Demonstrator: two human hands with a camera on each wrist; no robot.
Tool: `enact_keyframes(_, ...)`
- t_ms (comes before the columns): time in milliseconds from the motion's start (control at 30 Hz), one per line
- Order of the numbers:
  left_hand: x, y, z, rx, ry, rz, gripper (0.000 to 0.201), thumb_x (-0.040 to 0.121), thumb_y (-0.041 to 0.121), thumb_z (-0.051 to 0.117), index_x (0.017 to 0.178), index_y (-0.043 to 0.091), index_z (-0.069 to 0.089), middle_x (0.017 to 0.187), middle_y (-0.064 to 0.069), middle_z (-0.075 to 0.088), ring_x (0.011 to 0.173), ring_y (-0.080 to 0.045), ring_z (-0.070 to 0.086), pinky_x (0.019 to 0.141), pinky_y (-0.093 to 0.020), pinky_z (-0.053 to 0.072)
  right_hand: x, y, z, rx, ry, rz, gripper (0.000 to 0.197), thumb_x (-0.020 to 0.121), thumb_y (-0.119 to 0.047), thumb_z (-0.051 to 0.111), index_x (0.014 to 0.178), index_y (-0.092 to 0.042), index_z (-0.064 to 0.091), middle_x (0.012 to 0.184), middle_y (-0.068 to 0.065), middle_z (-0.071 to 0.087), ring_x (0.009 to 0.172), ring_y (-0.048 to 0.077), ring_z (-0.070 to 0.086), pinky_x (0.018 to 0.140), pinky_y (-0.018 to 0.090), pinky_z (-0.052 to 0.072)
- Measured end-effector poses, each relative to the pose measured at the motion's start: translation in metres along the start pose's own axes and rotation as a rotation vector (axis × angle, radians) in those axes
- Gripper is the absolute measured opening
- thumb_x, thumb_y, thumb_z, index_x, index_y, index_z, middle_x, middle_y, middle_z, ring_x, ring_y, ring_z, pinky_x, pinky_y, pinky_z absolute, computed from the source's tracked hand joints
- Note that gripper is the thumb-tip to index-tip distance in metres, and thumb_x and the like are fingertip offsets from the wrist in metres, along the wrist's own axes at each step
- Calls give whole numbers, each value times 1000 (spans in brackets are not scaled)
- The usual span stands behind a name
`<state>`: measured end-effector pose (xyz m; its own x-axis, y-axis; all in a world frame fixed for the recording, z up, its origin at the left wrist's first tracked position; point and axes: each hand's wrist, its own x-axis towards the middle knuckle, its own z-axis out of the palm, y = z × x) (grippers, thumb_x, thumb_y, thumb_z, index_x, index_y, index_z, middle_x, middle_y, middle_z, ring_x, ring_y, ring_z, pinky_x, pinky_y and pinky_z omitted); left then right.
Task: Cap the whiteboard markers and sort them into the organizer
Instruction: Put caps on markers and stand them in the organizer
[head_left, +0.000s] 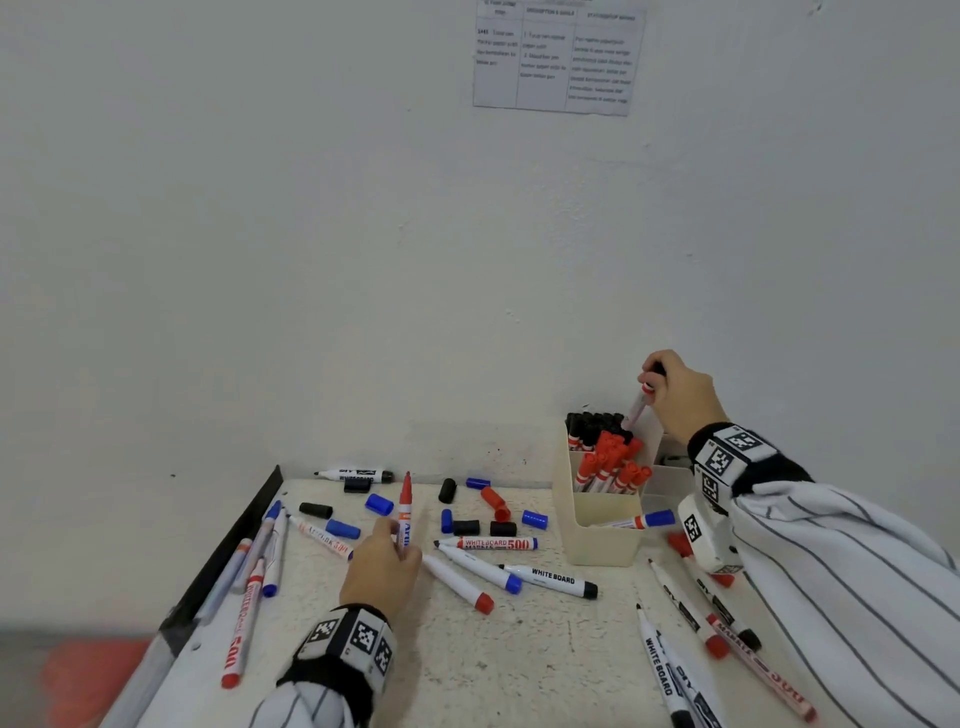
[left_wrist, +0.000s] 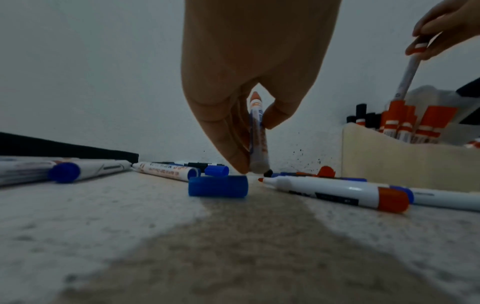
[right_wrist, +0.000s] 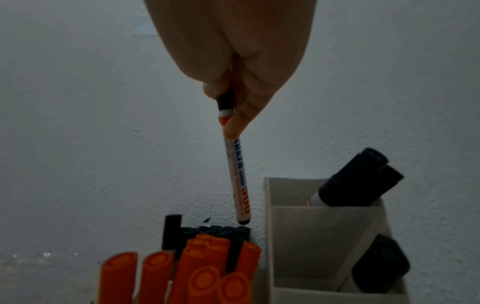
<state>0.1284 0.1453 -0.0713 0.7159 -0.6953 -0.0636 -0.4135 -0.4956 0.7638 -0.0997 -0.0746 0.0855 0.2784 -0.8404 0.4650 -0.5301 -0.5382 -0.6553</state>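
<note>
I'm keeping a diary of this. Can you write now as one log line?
left hand: holds uncapped red marker upright | right hand: lowers black-capped marker over organizer | loose caps remain

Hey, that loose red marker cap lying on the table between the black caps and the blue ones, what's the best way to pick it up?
Pinch the loose red marker cap across its round sides near the middle, coming straight down from above. It lies flat on the speckled white table with bare space on both long sides, so thumb and forefinger fit there. Its open mouth probably faces the person.
</note>
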Motion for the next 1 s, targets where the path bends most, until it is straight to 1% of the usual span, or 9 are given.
enact_keyframes(33,1,0,2,-2,-3,-10,40,91,17,53,129,9,44,106,-9,60,85,-14,54,80,-25,46,1,2,1,22,-18,12,11,94,-4,43,90,-13,49,93,20,63,86,33,61,80,42,51)
enact_keyframes(133,4,1,7,2,9,-18,40,92,19,52,130,11,43,111,-8,59,89,-14,54,82,-26,45,3,0,6,125,-72,27,8,93,-4,45,92,-10,50,98,22,62,84,29,61,71,25,53)
enact_keyframes(200,5,-1,11,13,7,-25,40,91,23,53,129,14,44,111,-6,59,92,-15,57,84,-30,49,6,-8,9,115,-24,-34,6,94,-7,46,97,-9,51,92,17,60,80,26,59,71,31,53)
enact_keyframes(333,7,-4,15,46,6,-43,39,91,29,53,128,19,44,112,-3,61,93,-15,60,84,-33,52,15,-23,16,-19,144,-208,19,94,-13,49,106,1,51,95,12,54,84,20,48,72,18,31)
enact_keyframes(400,8,-5,16,50,9,-49,38,91,30,53,127,20,45,111,-2,61,91,-14,60,83,-32,52,18,-23,27,-118,75,-261,16,91,-5,50,102,5,54,101,20,54,90,24,48,74,13,27)
enact_keyframes(467,8,-6,16,49,10,-47,36,91,31,53,125,21,46,108,-1,62,88,-12,61,83,-33,53,17,-20,40,-241,-81,-231,16,89,-1,49,102,2,58,107,20,53,99,29,52,80,16,30)
enact_keyframes(633,9,-9,16,46,10,-43,36,90,34,54,124,21,47,107,1,62,88,-11,60,84,-32,52,5,-7,71,-545,-452,-56,35,91,-3,47,124,-10,55,128,11,53,119,27,49,104,33,37)
enact_keyframes(833,11,-9,17,33,8,-43,36,91,31,54,125,20,47,110,1,61,89,-10,57,78,-25,47,-4,-3,82,-556,-380,-2,37,91,-1,47,123,-15,57,128,10,55,116,27,52,100,36,42)
enact_keyframes(1000,11,-9,17,41,8,-54,37,90,33,54,124,21,47,111,1,61,92,-12,60,84,-30,51,-9,-1,86,-559,-341,6,31,91,-1,48,116,-13,61,124,8,57,112,25,54,95,35,45)
